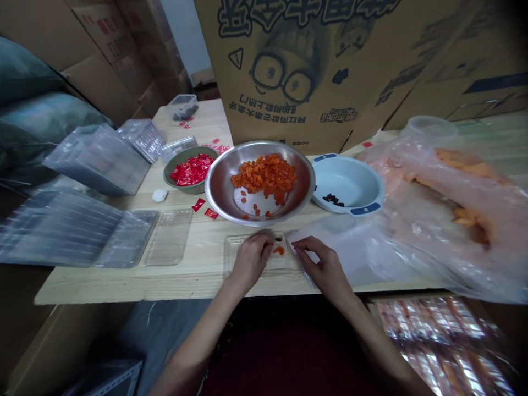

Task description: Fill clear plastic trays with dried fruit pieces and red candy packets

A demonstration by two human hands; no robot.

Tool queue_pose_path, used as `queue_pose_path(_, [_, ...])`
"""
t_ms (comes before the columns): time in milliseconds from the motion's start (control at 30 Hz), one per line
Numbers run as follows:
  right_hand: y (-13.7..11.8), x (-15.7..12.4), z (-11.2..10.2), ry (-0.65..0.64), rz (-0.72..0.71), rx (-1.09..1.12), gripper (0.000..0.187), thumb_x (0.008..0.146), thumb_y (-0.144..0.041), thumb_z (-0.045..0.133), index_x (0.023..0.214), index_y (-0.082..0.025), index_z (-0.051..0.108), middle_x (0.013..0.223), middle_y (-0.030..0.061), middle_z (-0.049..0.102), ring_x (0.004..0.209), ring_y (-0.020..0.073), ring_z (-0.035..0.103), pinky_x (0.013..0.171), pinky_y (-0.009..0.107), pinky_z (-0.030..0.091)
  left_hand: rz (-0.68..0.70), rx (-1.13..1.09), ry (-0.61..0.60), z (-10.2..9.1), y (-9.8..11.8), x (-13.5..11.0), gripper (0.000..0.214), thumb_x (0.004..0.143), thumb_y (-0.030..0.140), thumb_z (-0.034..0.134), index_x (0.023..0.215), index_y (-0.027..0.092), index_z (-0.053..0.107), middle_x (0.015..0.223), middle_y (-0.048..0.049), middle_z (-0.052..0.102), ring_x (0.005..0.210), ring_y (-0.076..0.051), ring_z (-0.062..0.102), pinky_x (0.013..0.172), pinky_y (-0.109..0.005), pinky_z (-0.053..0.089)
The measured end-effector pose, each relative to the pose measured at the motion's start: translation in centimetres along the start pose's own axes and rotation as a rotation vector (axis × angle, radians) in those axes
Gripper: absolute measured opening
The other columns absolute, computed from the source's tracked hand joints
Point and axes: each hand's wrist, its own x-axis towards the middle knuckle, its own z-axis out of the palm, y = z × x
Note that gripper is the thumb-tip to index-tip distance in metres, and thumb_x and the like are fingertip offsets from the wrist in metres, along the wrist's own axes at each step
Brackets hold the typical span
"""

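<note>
A shallow clear plastic tray (231, 254) lies near the table's front edge. Over it, my left hand (252, 256) is closed, fingertips bunched together; whatever they may hold is hidden. An orange fruit piece (279, 250) and a small dark piece (278, 239) lie in the tray, just right of those fingertips. Beside the tray's right end, my right hand (324, 263) pinches thumb and forefinger together above a white sheet (350, 242), on something too small to make out. Behind the tray stands a steel bowl (212, 192) with many diced orange pieces (264, 175).
A blue basin (358, 184) holds dark pieces (332, 199). Red packets (193, 170) fill a green bowl (168, 176). Stacked clear trays (99, 157) stand left. Right lies a plastic bag (433, 231) with orange contents. A large carton (289, 71) blocks the back.
</note>
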Motion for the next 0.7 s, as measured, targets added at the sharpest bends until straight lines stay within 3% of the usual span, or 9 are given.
queue_pose_path(67, [0.3,-0.3,0.1,-0.011,-0.003,-0.010,0.021,0.102,-0.030,0.055,0.099,-0.022,0.074,0.094,0.0069,0.074,0.091,0.0232,0.070,0.082,0.036,0.055,-0.017,0.076,0.022,1.3,-0.9,0.2,0.015,0.092,0.009,0.060,0.094,0.019,0.071,0.092,-0.0058,0.075,0.088,-0.021,0.069,0.083,-0.033,0.053])
queue_pose_path(133, [0.0,-0.3,0.0,0.002,-0.018,-0.002,0.020,0.102,-0.030,0.056,0.098,-0.022,0.074,0.092,0.0067,0.074,0.090,0.0229,0.070,0.081,0.035,0.055,-0.028,0.097,0.053,1.2,-0.8,0.1,0.015,0.091,0.009,0.059,0.094,0.019,0.070,0.093,-0.0063,0.074,0.088,-0.021,0.069,0.082,-0.033,0.053])
queue_pose_path(300, [-2.4,3.5,-0.9,0.058,-0.105,0.021,0.016,0.101,-0.027,0.059,0.100,-0.023,0.074,0.097,0.0061,0.075,0.092,0.0221,0.070,0.082,0.035,0.056,-0.029,-0.118,0.163,-3.9,2.6,0.0,0.008,0.097,0.025,0.061,0.095,0.023,0.068,0.088,-0.0020,0.074,0.074,-0.016,0.067,0.069,-0.027,0.053])
queue_pose_path(400, [-3.7,7.5,-1.1,0.095,-0.202,-0.037,0.014,0.098,-0.026,0.060,0.098,-0.022,0.074,0.096,0.0061,0.076,0.091,0.0227,0.070,0.085,0.036,0.055,-0.016,0.015,0.214,-7.0,2.6,3.5,0.010,0.097,0.027,0.063,0.096,0.022,0.072,0.094,-0.0045,0.077,0.083,-0.018,0.070,0.079,-0.029,0.054])
queue_pose_path(467, [-4.0,9.6,-0.7,0.101,-0.239,-0.048,0.014,0.097,-0.024,0.061,0.096,-0.021,0.074,0.094,0.0061,0.075,0.088,0.0220,0.070,0.083,0.035,0.054,-0.076,0.230,0.051,-7.7,1.4,7.2,0.014,0.097,0.023,0.062,0.097,0.019,0.075,0.098,-0.0086,0.078,0.089,-0.022,0.072,0.083,-0.031,0.054])
queue_pose_path(567, [-3.9,10.7,0.2,0.088,-0.241,-0.030,0.015,0.097,-0.022,0.059,0.098,-0.020,0.074,0.095,0.0060,0.075,0.088,0.0206,0.070,0.081,0.033,0.053,-0.192,0.446,-0.246,-6.4,-0.7,12.5,0.011,0.090,0.015,0.068,0.093,0.016,0.078,0.095,-0.0127,0.079,0.092,-0.025,0.074,0.082,-0.031,0.053])
queue_pose_path(700, [-3.4,9.6,0.0,0.091,-0.205,-0.018,0.016,0.099,-0.024,0.060,0.101,-0.020,0.075,0.096,0.0057,0.075,0.091,0.0212,0.070,0.085,0.035,0.053,-0.187,0.449,-0.339,-4.2,-1.4,15.9,0.017,0.079,0.009,0.077,0.096,0.015,0.077,0.098,-0.0153,0.078,0.099,-0.029,0.074,0.086,-0.031,0.054])
